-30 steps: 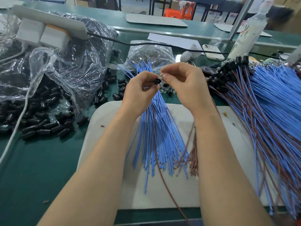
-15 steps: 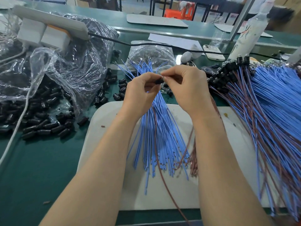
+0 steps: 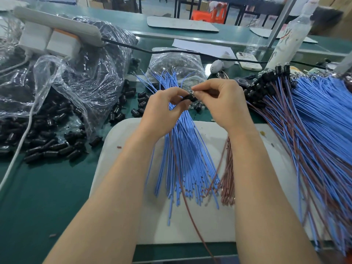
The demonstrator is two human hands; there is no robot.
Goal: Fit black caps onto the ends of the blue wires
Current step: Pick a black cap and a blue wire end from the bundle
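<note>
My left hand pinches a small black cap above a fanned bundle of blue wires lying on a white mat. My right hand meets it from the right, fingertips pinching the cap's other end, where a small clear tip shows. One brown wire trails down from the hands toward me. Loose black caps are heaped at the left. A big pile of capped blue and brown wires lies at the right.
Clear plastic bags of black caps fill the back left, with a white power strip on top. A smaller bag sits behind the hands. A phone, a white bottle and a black cable are at the back.
Both hands stay together at the cap. The fingers have shifted slightly, and the cap now shows between them, turned more sideways.
</note>
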